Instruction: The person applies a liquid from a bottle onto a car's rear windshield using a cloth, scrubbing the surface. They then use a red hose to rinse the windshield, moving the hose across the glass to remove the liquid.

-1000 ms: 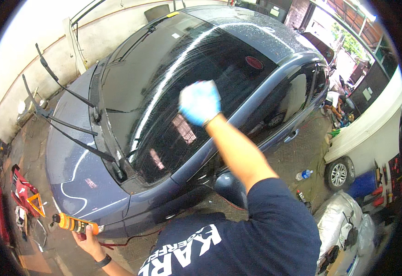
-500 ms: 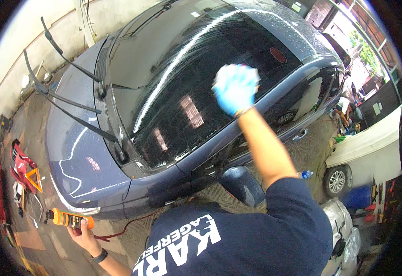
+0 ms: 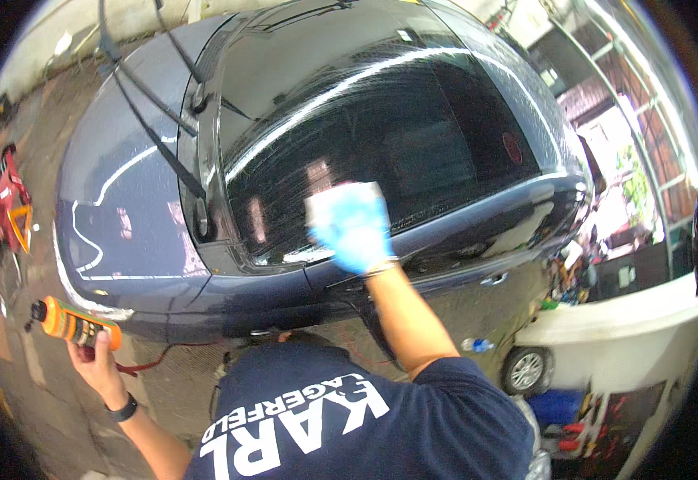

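left hand (image 3: 93, 366) pinches orange bottle (image 3: 73, 324) near its bottom, beside car (image 3: 265, 304); over car, right hand (image 3: 357, 230) covers white cloth (image 3: 321, 207), can't tell if gripped.

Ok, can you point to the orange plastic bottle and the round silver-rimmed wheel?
Orange plastic bottle (image 3: 79, 324): head view, middle of its body.
Round silver-rimmed wheel (image 3: 526, 371): head view, middle of its spokes.

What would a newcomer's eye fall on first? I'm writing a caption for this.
Most likely the blue-gloved right hand, with a pale pad or cloth at its fingers, over the dark windshield near mid-picture. At lower left, the left hand holds an orange bottle with a black cap. A bright curved reflection sweeps across the glass.
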A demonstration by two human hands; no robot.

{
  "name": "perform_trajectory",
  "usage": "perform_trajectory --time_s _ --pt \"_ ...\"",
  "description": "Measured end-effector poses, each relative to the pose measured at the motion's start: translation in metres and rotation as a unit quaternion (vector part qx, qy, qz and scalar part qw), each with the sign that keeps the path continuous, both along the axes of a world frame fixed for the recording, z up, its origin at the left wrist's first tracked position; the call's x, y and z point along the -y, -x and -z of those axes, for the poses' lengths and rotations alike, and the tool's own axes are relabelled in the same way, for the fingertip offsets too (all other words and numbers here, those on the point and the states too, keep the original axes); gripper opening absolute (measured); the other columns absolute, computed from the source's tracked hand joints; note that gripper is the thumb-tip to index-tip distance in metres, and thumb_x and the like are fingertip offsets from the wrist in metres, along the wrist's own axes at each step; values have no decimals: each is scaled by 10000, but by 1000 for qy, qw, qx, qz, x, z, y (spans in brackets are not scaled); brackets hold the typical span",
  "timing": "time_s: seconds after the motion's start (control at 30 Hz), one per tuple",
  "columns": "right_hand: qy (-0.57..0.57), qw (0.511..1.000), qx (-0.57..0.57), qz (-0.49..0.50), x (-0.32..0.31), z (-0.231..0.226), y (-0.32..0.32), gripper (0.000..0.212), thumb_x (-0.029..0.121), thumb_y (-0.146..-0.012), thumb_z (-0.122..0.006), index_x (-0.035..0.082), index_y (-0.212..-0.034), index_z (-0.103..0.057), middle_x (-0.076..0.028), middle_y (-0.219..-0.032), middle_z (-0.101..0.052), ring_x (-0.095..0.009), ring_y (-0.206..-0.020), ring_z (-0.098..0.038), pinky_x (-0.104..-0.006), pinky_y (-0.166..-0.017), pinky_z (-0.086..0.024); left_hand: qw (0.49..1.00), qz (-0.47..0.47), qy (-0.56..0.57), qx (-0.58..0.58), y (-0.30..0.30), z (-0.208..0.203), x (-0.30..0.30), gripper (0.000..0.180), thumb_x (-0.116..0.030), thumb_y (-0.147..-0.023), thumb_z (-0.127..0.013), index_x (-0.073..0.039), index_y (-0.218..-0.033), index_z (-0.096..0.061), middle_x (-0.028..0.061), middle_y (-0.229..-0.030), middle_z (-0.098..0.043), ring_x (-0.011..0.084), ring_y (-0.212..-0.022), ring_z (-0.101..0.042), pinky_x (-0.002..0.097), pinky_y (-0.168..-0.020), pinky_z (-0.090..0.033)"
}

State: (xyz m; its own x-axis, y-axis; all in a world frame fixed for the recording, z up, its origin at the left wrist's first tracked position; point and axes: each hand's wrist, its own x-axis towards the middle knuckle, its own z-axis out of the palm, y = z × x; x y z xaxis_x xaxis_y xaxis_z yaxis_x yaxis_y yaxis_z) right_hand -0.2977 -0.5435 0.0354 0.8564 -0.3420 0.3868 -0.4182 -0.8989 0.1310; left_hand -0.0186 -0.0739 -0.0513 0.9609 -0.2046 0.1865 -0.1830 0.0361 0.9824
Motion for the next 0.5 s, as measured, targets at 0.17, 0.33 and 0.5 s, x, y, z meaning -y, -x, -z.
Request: perform_trajectory --time_s 0.17,0.33,0.5 --pt "179 932 -7 314 177 -89 158 413 467 -964 -541 144 -1111 -754 -181 -1097 -754 -366 -1030 -721 -545 -894 -545 1000 11 -14 -6 5 -2 -6 586 -82 -972 -771 -20 -1498 -520 27 -1221 -677 84 -949 -634 229 -747 -484" --pt "-11 791 17 611 269 -131 151 655 624 -976 -463 225 -1478 -601 -272 -1506 -546 -451 -1392 -541 -587 -1115 -425 998 0 -7 -61 1 20 -42 604 -15 -968 -753 -11 -1514 -495 113 -1363 -669 146 -1117 -657 289 -960 -519" --pt "104 905 -57 409 201 -77 4 337 350 -889 -567 140 -899 -830 -139 -935 -802 -334 -835 -781 -485 -674 -561 998 -31 -18 -50 14 9 -33 632 -42 -979 -754 -21 -1545 -474 97 -1334 -679 119 -1060 -661 246 -829 -529"
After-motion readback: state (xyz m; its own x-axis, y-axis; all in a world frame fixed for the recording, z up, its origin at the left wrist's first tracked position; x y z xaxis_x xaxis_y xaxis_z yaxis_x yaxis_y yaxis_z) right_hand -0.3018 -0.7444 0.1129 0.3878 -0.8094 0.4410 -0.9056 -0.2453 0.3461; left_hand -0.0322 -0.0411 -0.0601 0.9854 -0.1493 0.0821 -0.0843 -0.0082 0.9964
